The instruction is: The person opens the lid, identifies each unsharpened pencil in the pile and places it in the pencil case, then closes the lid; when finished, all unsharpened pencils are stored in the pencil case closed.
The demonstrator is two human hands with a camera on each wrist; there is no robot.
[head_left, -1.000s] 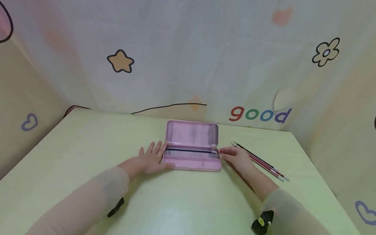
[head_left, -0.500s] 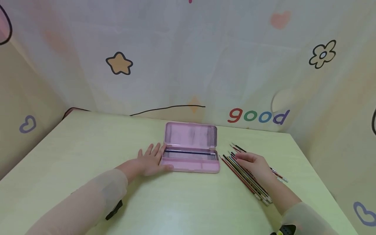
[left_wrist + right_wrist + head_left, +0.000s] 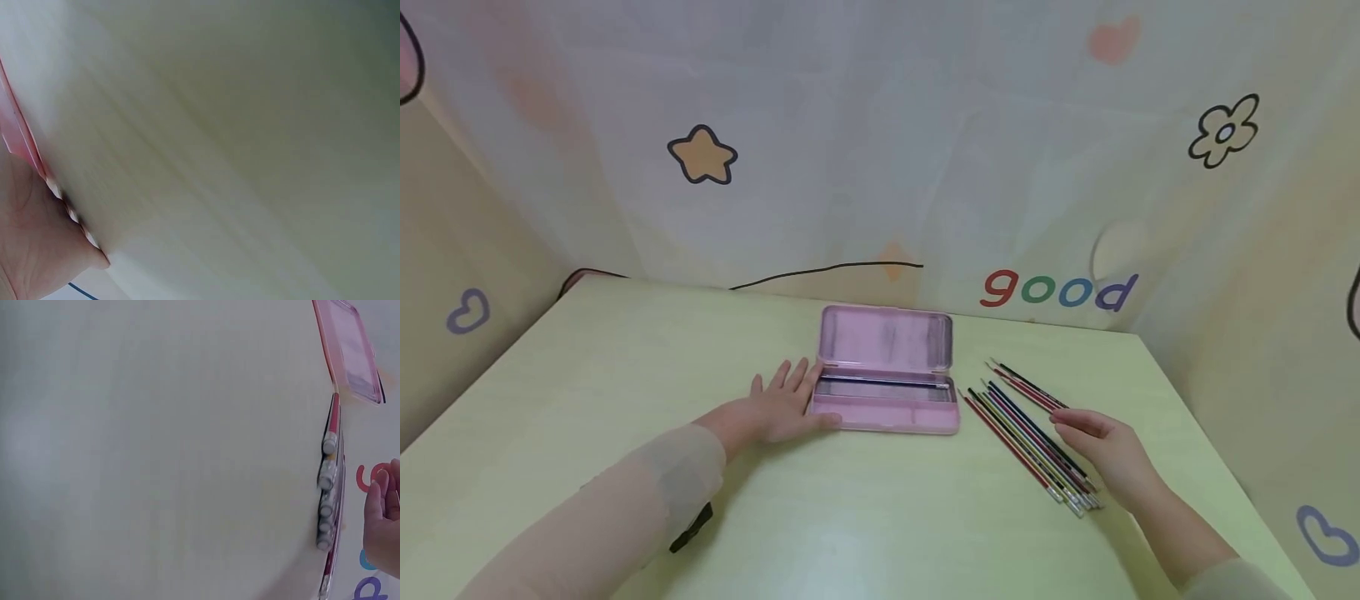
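Note:
An open pink pencil case point(image 3: 883, 417) lies on the table with its lid point(image 3: 886, 337) tipped back and one dark pencil point(image 3: 880, 381) in its rear compartment. My left hand point(image 3: 782, 412) rests spread at the case's left end, thumb along the front edge. In the left wrist view the palm point(image 3: 37, 237) shows beside the pink rim. To the right of the case lies a bundle of colored pencils point(image 3: 1030, 450). My right hand point(image 3: 1108, 454) hovers with loosely bent fingers, its fingertips overlapping the smaller group of red and black pencils point(image 3: 1022, 385). No pencil shows in its grasp.
A pale yellow table point(image 3: 880, 508) carries everything. Behind it hangs a printed cloth backdrop point(image 3: 880, 167) with a star and the word "good". Silver pencil ends point(image 3: 326, 481) point toward the right wrist camera.
My right hand has drawn away from the case's right end, across the pencil bundle, to the smaller group at the right. The bundle is uncovered now. My left hand stays in place.

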